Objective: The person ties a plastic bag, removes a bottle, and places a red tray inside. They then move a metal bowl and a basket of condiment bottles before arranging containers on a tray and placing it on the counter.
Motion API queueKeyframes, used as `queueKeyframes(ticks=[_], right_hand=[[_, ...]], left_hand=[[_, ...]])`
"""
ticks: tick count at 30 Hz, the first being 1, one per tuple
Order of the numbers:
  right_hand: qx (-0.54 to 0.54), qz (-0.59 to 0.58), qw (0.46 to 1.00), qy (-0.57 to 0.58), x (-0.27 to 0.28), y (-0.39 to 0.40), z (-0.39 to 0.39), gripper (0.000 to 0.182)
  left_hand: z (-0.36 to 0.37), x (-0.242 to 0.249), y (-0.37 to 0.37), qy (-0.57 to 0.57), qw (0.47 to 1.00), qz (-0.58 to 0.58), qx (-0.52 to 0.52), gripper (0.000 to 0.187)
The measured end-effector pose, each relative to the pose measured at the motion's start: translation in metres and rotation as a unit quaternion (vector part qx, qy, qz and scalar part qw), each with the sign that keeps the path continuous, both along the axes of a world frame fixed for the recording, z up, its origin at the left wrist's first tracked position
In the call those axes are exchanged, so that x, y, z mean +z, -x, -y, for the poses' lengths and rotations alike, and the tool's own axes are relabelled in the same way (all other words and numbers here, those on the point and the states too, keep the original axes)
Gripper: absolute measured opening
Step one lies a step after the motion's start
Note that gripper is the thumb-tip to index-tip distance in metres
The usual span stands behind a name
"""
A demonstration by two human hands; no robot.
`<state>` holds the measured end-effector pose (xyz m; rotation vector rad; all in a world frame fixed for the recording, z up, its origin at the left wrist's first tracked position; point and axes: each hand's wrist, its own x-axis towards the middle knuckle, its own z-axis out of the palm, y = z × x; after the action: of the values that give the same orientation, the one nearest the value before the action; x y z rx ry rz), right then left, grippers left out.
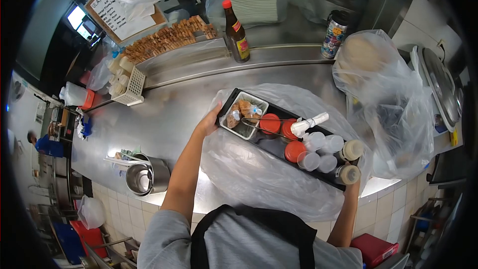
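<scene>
Both my hands carry a long black tray, slanted down to the right over a clear plastic bag. My left hand grips its left end; my right hand, mostly hidden below the rim, is closed at the right end. Inside the tray, a white container holds small knotted plastic bags of brown contents. Beside it stand three red-lidded jars, several clear plastic cups and two bottles with beige lids. A white-wrapped bundle lies across the jars, near a thin wire.
A large clear plastic bag lies on the steel counter. Behind stand a brown bottle with a red cap and a patterned tumbler. A steel pot sits at the left front edge, a bulky plastic bag at the right.
</scene>
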<state>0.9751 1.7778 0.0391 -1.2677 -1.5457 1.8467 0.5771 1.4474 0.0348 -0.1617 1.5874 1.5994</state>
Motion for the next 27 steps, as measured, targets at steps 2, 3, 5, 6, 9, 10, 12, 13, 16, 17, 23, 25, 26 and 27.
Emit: queueKeyframes(ticks=[2,3,5,6,9,10,12,13,16,17,23,25,26,27], right_hand=[[-0.004,-0.01,1.0,-0.001,0.002,0.005,0.004,0.032],[-0.039,0.004,0.999,0.003,0.003,0.006,0.006,0.032],[-0.072,0.014,0.997,0.005,0.004,0.006,0.005,0.033],[-0.062,-0.009,0.998,0.019,0.005,0.002,0.005,0.037],[-0.079,-0.048,0.995,0.034,0.009,-0.002,0.008,0.042],[-0.106,-0.064,0.992,0.033,0.012,-0.003,0.01,0.043],[-0.095,-0.06,0.993,0.031,0.027,-0.004,0.01,0.035],[-0.088,-0.056,0.994,0.029,0.036,-0.003,0.01,0.028],[-0.037,-0.017,0.999,0.003,0.06,0.001,0.005,0.028],[-0.053,-0.021,0.998,0.009,0.067,0.002,0.006,0.028],[0.0,-0.113,0.992,0.052,0.082,0.003,-0.004,0.029],[0.0,-0.131,0.989,0.069,0.092,0.007,-0.002,0.027],[-0.008,-0.148,0.985,0.087,0.096,0.01,0.001,0.027],[-0.015,-0.155,0.982,0.107,0.09,0.009,-0.005,0.029]], left_hand=[[-0.006,0.001,-0.004,0.004,0.998,-0.054,-0.014,0.065],[-0.007,0.002,-0.007,0.004,0.998,-0.053,-0.014,0.065],[-0.011,0.009,-0.009,0.056,0.983,-0.175,0.021,0.063],[-0.012,0.015,-0.009,0.054,0.983,-0.177,0.021,0.063],[-0.004,0.027,-0.005,0.03,0.983,-0.18,0.032,0.06],[-0.003,0.029,-0.004,0.03,0.983,-0.179,0.035,0.06],[-0.002,0.049,-0.008,0.053,0.978,-0.196,0.049,0.063],[-0.002,0.055,-0.011,0.038,0.977,-0.203,0.052,0.066],[0.007,0.065,-0.013,0.062,0.976,-0.2,0.061,0.068],[0.012,0.067,-0.014,0.059,0.975,-0.202,0.064,0.068],[0.037,0.087,-0.028,-0.006,0.983,-0.169,0.076,0.08],[0.046,0.093,-0.033,-0.046,0.988,-0.114,0.096,0.085],[0.05,0.101,-0.04,-0.046,0.987,-0.113,0.104,0.085],[0.053,0.112,-0.048,-0.079,0.987,-0.084,0.113,0.087]])
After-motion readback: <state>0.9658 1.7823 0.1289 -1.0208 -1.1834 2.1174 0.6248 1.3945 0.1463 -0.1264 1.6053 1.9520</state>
